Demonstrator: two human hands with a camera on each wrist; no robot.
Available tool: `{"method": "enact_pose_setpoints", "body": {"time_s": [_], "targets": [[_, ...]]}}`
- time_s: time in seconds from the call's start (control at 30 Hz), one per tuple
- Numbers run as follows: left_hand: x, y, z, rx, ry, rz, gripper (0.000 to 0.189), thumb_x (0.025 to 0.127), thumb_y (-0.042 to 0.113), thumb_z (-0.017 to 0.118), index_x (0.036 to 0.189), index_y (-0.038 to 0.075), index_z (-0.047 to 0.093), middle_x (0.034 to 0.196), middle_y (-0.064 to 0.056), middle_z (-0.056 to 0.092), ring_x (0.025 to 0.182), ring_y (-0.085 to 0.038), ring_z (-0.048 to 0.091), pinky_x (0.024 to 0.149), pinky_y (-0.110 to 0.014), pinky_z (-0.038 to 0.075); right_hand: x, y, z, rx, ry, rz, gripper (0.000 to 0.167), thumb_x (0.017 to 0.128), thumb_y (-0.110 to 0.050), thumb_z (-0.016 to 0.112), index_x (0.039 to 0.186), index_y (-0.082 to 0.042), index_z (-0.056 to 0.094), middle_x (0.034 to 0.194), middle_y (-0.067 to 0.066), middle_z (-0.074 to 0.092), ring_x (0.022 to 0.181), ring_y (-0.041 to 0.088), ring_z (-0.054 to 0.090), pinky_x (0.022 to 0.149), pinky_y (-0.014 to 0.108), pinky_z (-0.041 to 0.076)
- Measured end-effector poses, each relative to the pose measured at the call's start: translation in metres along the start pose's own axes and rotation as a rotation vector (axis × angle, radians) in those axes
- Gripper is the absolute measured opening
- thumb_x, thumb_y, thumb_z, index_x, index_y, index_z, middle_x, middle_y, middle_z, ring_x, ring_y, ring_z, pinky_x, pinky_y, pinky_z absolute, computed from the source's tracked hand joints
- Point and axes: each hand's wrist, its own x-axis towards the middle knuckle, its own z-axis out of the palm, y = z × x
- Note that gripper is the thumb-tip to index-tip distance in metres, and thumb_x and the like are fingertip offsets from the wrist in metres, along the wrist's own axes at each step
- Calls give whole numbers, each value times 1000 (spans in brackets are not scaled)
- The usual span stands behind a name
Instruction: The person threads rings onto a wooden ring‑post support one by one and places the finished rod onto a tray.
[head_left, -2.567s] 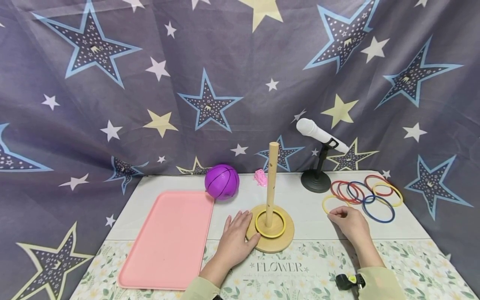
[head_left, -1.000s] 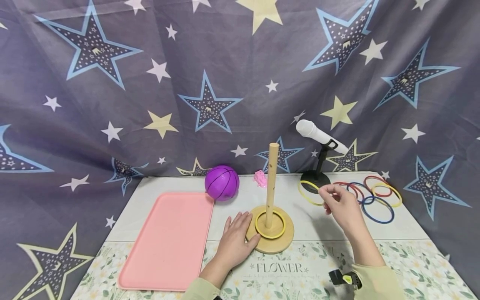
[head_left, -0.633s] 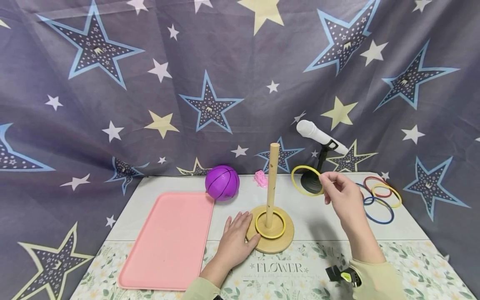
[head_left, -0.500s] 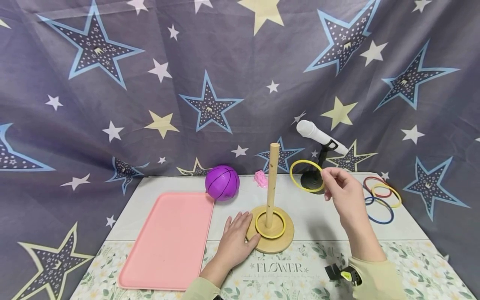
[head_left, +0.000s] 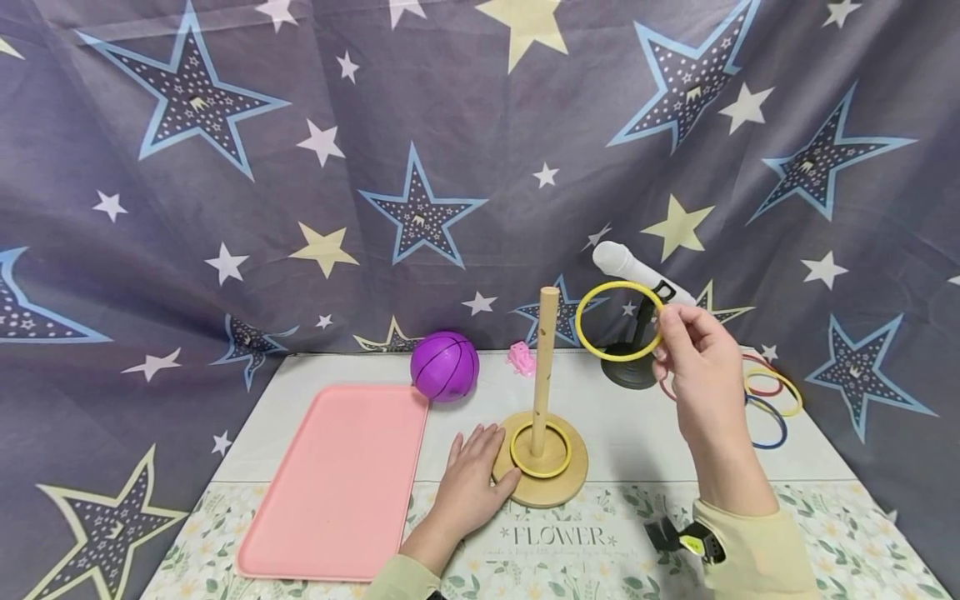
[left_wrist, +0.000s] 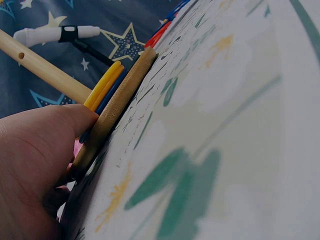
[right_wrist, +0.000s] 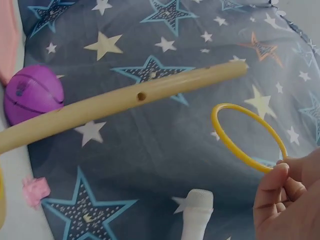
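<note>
My right hand (head_left: 701,367) pinches a yellow ring (head_left: 618,357) between thumb and fingertips, raised right of the wooden post (head_left: 545,367). In the right wrist view the same ring (right_wrist: 235,146) tilts beside the post's top end, apart from it. My left hand (head_left: 472,483) lies with extended fingers at the left side of the round wooden base (head_left: 573,483), its thumb touching the base's edge. Around the post's foot lies a yellow ring (head_left: 542,473). The left wrist view shows yellow rings (left_wrist: 103,86) stacked there over a blue one (left_wrist: 111,90).
Several loose rings, including a blue ring (head_left: 780,442) and a yellow ring (head_left: 797,400), lie at right, partly hidden by my right hand. Behind stands a white microphone (head_left: 637,268) on a black stand. A pink tray (head_left: 330,483), purple ball (head_left: 444,367) and small pink object (head_left: 521,358) are also there.
My right hand has lifted the yellow ring from the table at right, moving it up and tilting it toward upright. My left hand has stayed at the base.
</note>
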Motion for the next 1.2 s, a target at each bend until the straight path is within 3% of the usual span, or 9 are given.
{"method": "enact_pose_setpoints", "body": {"time_s": [0.3,0.5,0.83,1.2], "targets": [[0,1,0,-5,5,3,70,104,38,72,159,-3,55,165,-22,51,158,-44,41,133,-67,16,0,-16,16,68,-20,-62,26,106,-16,75,115,7,68,88,11,59,61,16,49,46,19,47],[0,0,0,-3,9,4,70,104,37,72,159,-3,54,165,-23,51,158,-45,41,133,-68,16,0,-20,30,108,-68,-58,27,107,-16,73,116,9,66,92,10,60,63,14,48,48,18,46],[-1,-1,1,-18,-1,-10,70,104,36,71,160,-1,53,167,-22,50,159,-44,39,133,-67,13,1,-9,46,103,-141,-44,19,111,-18,68,111,1,68,90,5,60,63,11,48,48,17,44],[0,-1,1,-12,0,0,70,104,37,71,160,-1,54,166,-22,50,158,-44,40,133,-68,15,3,10,48,17,-160,20,22,111,-23,69,118,-1,68,89,4,62,63,9,54,50,18,50]]}}
